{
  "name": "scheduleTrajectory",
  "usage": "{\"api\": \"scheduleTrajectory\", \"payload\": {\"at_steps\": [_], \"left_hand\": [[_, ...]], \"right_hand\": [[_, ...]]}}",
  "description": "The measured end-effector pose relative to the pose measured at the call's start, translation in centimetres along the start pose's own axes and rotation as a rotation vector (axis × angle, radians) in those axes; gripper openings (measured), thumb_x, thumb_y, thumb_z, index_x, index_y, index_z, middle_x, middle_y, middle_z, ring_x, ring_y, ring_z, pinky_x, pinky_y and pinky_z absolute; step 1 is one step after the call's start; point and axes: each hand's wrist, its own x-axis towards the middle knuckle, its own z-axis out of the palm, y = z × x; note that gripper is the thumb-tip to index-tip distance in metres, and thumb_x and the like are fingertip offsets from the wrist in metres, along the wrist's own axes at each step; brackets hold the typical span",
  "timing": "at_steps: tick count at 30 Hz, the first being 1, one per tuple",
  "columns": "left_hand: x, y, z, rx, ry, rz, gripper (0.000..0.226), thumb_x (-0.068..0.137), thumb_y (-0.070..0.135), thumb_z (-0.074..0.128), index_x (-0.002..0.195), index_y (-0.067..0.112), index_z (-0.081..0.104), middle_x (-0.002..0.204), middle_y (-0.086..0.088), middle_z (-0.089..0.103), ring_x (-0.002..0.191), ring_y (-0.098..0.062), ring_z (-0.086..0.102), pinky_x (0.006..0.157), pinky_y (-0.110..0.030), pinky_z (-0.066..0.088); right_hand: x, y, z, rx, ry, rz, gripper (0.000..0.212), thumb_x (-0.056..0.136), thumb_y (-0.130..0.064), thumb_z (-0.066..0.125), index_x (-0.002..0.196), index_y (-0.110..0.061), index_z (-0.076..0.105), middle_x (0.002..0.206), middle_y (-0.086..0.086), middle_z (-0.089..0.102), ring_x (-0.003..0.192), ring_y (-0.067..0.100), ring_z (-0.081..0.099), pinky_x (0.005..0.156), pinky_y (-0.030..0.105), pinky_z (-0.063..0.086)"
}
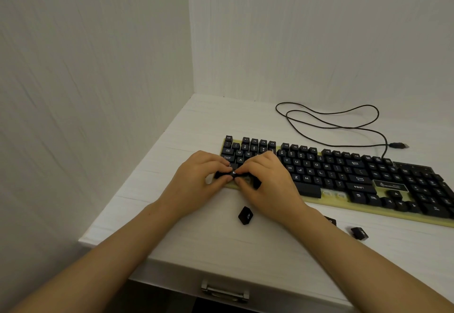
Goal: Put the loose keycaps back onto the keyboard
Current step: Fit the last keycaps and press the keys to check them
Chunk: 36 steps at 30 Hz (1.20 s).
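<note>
Head view: left hand [196, 180] and right hand [266, 182] are brought together at the near-left corner of the keyboard [344, 172]. Fingers of both are curled, and a black keycap [233, 174] is pinched between their tips at the bottom row. Whether it is seated cannot be told. The keyboard is laid flat and angled on the white desk [196, 239]; bare switch slots [331, 193] are seen just right of the spacebar. Loose caps on the desk: ALT keycap [245, 215] between the forearms, second keycap [359, 232] right of the right forearm, third keycap [330, 220] half hidden by that forearm. Cable [331, 124] is looped behind the keyboard, with the USB plug [399, 145] lying free on the desk.
</note>
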Motion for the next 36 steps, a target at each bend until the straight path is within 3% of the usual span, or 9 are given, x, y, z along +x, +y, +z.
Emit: {"api": "scheduleTrajectory", "payload": {"at_steps": [3,8,14,17,21,27,36], "left_hand": [[-0.01,-0.14,0.10,0.021,0.000,0.011,0.029,0.080,0.037,0.055,0.083,0.015,0.073,0.095,0.004,0.070,0.092,-0.003,0.053,0.085,-0.006,0.035],[0.00,-0.39,0.23,0.046,-0.012,0.019,0.029,0.081,0.037,0.054,0.089,0.016,0.073,0.098,0.002,0.070,0.094,-0.005,0.052,0.085,-0.013,0.038],[-0.01,-0.41,0.21,0.020,-0.031,0.006,0.030,0.078,0.040,0.055,0.091,0.019,0.072,0.102,0.005,0.069,0.096,-0.003,0.052,0.085,-0.012,0.038],[0.07,-0.58,0.13,0.003,-0.043,-0.030,0.028,0.075,0.040,0.059,0.086,0.018,0.072,0.106,0.004,0.068,0.099,-0.002,0.051,0.086,-0.008,0.035],[-0.08,-0.56,0.12,0.027,-0.043,-0.025,0.030,0.076,0.041,0.056,0.091,0.020,0.073,0.110,0.004,0.068,0.102,-0.002,0.051,0.088,-0.014,0.037],[-0.23,-0.28,0.09,0.063,-0.036,0.026,0.032,0.079,0.037,0.053,0.092,0.018,0.074,0.105,-0.001,0.070,0.100,-0.006,0.052,0.087,-0.016,0.039],[-0.38,-0.33,0.34,0.102,-0.012,0.076,0.031,0.080,0.033,0.052,0.092,0.015,0.075,0.105,-0.006,0.071,0.102,-0.011,0.052,0.089,-0.019,0.040]], "right_hand": [[-0.04,0.09,0.00,-0.020,-0.002,-0.049,0.022,0.081,-0.032,0.061,0.085,-0.012,0.069,0.081,-0.002,0.066,0.078,0.021,0.054,0.072,0.030,0.045],[-0.07,0.20,0.17,-0.032,0.004,-0.062,0.010,0.075,-0.017,0.067,0.082,-0.010,0.067,0.080,0.000,0.066,0.076,0.023,0.054,0.066,0.035,0.049],[-0.02,0.46,0.24,-0.021,-0.001,-0.058,0.009,0.074,-0.019,0.067,0.079,-0.012,0.066,0.081,0.000,0.064,0.077,0.020,0.049,0.069,0.029,0.042],[0.06,0.23,0.12,0.006,-0.001,-0.059,0.017,0.079,-0.025,0.057,0.083,-0.013,0.068,0.082,-0.001,0.065,0.076,0.024,0.054,0.068,0.034,0.047],[0.22,0.17,0.05,0.033,-0.001,-0.055,0.021,0.077,-0.027,0.054,0.080,-0.013,0.069,0.080,0.000,0.065,0.073,0.027,0.056,0.062,0.039,0.051],[0.25,0.14,0.16,0.050,0.009,-0.033,0.008,0.071,-0.019,0.068,0.076,-0.012,0.069,0.078,0.000,0.066,0.071,0.027,0.056,0.062,0.038,0.051],[0.30,0.41,0.44,0.055,0.013,-0.063,0.006,0.071,-0.017,0.070,0.071,-0.012,0.067,0.077,0.001,0.065,0.070,0.028,0.055,0.059,0.041,0.051]]}}
